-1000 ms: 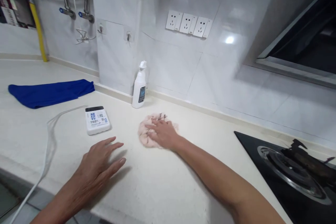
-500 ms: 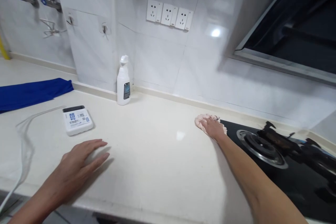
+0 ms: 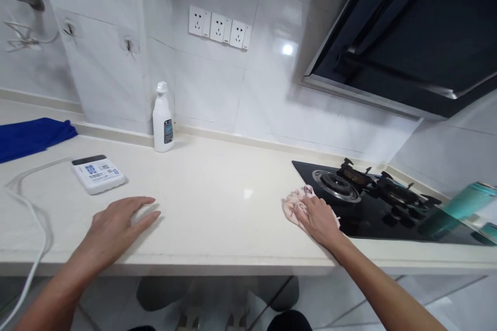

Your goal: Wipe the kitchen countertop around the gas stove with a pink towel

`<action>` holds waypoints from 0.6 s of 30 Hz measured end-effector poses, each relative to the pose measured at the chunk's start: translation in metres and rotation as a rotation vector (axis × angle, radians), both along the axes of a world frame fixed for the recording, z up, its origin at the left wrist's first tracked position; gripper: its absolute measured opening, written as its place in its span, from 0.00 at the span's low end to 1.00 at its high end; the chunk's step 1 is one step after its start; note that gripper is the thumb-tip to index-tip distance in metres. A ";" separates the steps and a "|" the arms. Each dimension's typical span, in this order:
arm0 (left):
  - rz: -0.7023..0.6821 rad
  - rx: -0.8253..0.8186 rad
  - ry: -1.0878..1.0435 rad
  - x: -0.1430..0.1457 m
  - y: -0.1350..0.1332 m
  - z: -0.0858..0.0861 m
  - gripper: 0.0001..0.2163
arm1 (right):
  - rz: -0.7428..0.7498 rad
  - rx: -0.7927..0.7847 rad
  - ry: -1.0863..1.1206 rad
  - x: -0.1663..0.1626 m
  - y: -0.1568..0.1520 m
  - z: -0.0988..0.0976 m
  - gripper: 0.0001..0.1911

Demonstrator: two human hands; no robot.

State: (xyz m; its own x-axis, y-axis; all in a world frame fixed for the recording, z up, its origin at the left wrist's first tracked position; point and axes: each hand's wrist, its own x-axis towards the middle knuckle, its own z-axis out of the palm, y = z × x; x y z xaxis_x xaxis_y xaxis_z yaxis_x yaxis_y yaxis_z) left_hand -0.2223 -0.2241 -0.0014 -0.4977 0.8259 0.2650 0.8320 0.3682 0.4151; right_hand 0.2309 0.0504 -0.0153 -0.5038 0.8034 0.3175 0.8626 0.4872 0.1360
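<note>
Cloth [image 3: 293, 207], pale pink and crumpled, lies on the cream stone countertop [image 3: 217, 227] at the edge of the black glass gas hob [image 3: 368, 225]. On my head-camera feed, the right hand [image 3: 317, 222] sits palm down on top of it, covering its right part. The fingers [image 3: 306, 208] lie extended and close together across the cloth, flat rather than curled around it, so it is pressed, not pinched. The left hand [image 3: 116, 230] is well apart from the cloth, toward the front edge of the countertop, palm down and empty, with the fingers [image 3: 143, 213] slightly spread; I cannot tell whether the palm touches the stone. A white box [image 3: 98, 175] with printed labels lies beyond the left hand, and a white cord [image 3: 35, 264] curves past it and down over the front edge. A folded blue cloth [image 3: 31, 139] lies against the backsplash at far left. A white spray bottle [image 3: 163, 120] stands upright against the tiled wall [image 3: 264, 98], below a row of three wall sockets [image 3: 217, 27]. A dark range hood [image 3: 388, 36] hangs above the hob. A blurred teal object [image 3: 469, 204] at right edge is too unclear for me to identify.
</note>
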 end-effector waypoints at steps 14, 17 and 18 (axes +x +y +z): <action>-0.053 0.038 0.047 0.002 0.002 -0.010 0.24 | 0.301 -0.200 0.430 -0.064 -0.123 0.004 0.23; -0.053 0.071 0.064 -0.002 0.001 -0.014 0.24 | 0.328 -0.384 0.665 -0.080 -0.109 0.010 0.27; -0.046 0.077 0.065 -0.003 0.001 -0.015 0.23 | 0.329 -0.400 0.727 -0.081 -0.097 0.013 0.28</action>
